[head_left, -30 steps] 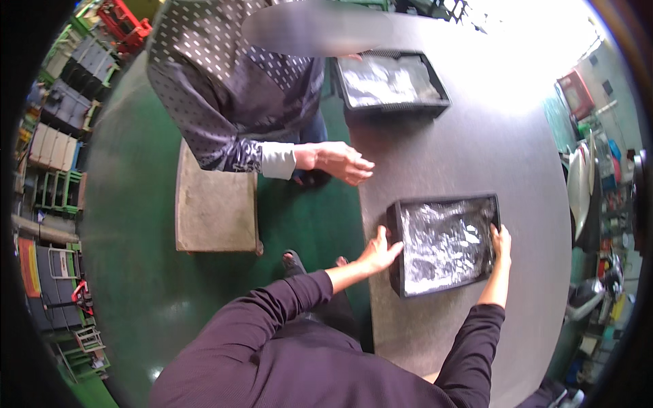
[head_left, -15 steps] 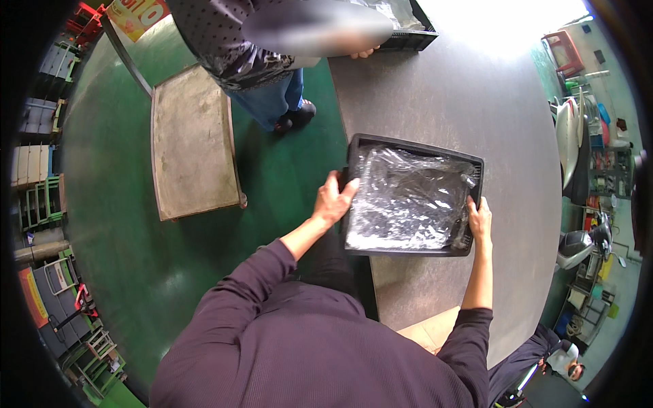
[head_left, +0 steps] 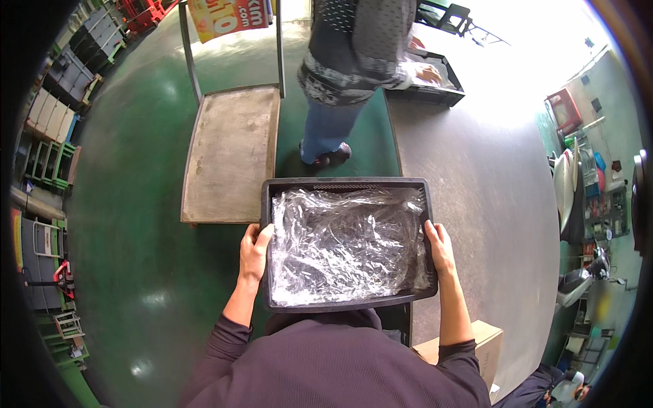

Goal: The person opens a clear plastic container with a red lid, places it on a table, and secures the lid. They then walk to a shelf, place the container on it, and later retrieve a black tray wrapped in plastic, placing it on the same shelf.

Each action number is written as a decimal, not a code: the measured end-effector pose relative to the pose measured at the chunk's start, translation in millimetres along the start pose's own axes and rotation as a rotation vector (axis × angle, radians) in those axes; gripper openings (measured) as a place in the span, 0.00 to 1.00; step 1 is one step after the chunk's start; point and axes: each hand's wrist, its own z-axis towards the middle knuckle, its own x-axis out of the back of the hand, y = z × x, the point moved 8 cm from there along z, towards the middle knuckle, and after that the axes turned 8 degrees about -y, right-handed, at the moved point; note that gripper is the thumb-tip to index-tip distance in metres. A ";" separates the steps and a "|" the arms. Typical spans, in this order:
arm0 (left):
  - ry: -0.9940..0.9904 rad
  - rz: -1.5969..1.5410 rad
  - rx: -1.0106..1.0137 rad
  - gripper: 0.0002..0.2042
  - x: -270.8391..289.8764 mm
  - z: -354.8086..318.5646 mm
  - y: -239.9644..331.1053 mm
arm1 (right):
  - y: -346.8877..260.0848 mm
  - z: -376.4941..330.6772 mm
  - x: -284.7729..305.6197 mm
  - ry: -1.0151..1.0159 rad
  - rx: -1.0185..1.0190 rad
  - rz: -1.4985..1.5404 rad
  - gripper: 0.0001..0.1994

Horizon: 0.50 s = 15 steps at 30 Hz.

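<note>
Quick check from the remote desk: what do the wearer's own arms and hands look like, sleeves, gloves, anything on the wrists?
Both arms wear long, dark purplish-grey knit sleeves reaching the wrists. The left hand and right hand are bare: no gloves, rings, watch or bands visible.

A flat cart [head_left: 231, 160] with a worn brown top stands on the shiny green floor [head_left: 136, 285]. Two thin metal posts rise from its far end. Another person [head_left: 354, 61] in a dark spotted top and blue trousers stands just beside the cart, at the edge of a big grey table [head_left: 476, 177]. That person's sleeve reaches over a second black tray [head_left: 435, 85] at the far end of the table. A cardboard box [head_left: 469, 347] sits low down by the near end of the table. Stacks of crates [head_left: 51, 129] line the left wall. Shelves with small things [head_left: 592, 190] stand on the right.
</note>
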 end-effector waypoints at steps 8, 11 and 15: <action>0.184 0.015 -0.032 0.11 87.2 -69.4 19.1 | -37.2 -40.6 -84.8 -0.151 0.050 0.207 0.16; 0.221 0.006 -0.094 0.11 108.3 -74.4 13.1 | -69.7 -48.1 -103.0 -0.191 0.081 0.215 0.16; 0.332 -0.058 -0.138 0.10 121.0 -88.8 8.8 | -97.2 -27.8 -121.0 -0.265 0.152 0.076 0.16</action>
